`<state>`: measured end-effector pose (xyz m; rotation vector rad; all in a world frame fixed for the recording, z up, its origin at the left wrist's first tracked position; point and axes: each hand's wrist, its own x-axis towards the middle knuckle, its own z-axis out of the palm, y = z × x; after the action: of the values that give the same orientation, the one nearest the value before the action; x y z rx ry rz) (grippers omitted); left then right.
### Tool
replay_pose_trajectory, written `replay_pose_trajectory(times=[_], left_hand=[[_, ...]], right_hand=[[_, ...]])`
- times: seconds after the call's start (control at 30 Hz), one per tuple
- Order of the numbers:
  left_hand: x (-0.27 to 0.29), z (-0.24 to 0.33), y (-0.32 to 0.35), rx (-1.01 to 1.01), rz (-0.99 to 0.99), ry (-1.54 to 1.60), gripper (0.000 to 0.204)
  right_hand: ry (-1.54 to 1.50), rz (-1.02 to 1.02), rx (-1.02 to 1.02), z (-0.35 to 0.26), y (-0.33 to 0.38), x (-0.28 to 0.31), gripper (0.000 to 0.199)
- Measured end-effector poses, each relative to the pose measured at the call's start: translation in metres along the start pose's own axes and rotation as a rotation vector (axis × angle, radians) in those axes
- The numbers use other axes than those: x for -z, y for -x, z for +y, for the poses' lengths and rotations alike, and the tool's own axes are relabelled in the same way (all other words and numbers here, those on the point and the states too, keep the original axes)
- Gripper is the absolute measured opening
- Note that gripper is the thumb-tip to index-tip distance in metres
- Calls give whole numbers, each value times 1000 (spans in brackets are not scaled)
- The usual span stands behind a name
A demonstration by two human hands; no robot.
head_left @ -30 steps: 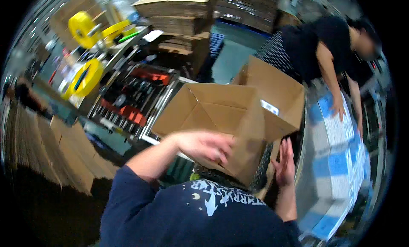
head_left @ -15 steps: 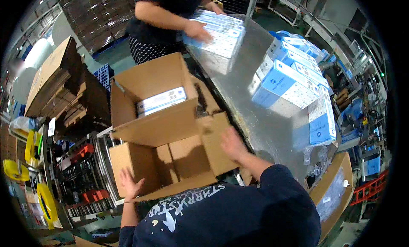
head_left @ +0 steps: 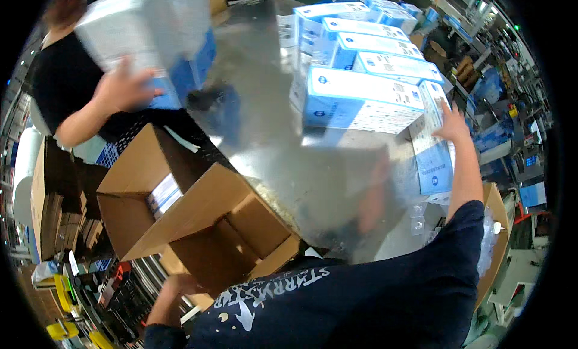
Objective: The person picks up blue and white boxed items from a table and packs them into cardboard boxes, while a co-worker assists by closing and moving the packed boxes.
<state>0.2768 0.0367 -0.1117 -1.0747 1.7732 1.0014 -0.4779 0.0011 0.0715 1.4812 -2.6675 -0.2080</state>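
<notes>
My right hand [head_left: 456, 125] reaches far out to the right, its fingers spread over a blue-and-white box [head_left: 435, 162] lying lengthwise on the metal table. It is open and seems to touch the box's top. Beside that box lies another long blue-and-white box [head_left: 361, 99], with several more in a row behind. My left hand [head_left: 182, 285] is at the near left edge of an open cardboard carton [head_left: 205, 267]; its fingertips are hidden or blurred there. The visible part of this carton's inside holds nothing.
A second open carton [head_left: 123, 219] stands beyond, with a blue-and-white box [head_left: 164, 195] inside. At the upper left a co-worker's hand [head_left: 123, 90] supports a stack of white-and-blue boxes [head_left: 144, 33]. Flattened cartons [head_left: 60, 210] are piled at left; a carton of clear plastic pieces [head_left: 497, 246] stands at right.
My view has turned right. My right hand has left the near carton's flap and moved out to the boxes at right. The co-worker has lifted boxes off the table, toward the left.
</notes>
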Motion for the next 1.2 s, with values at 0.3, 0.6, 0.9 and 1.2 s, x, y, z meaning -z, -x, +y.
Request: replay_pose_trajectory(times=[0.3, 0.6, 0.9, 1.2], left_hand=[[375, 371, -70, -688, 1363, -596, 75], [328, 348, -36, -565, 606, -194, 104], [251, 311, -58, -688, 483, 967, 83], [251, 336, -64, -790, 360, 1105, 82]], right_hand=[[-1205, -101, -20, -2, 4, -68, 96], [-1675, -382, 281, -78, 34, -101, 98], [-103, 202, 379, -94, -145, -43, 89], [-653, -89, 588, -50, -156, -90, 80]])
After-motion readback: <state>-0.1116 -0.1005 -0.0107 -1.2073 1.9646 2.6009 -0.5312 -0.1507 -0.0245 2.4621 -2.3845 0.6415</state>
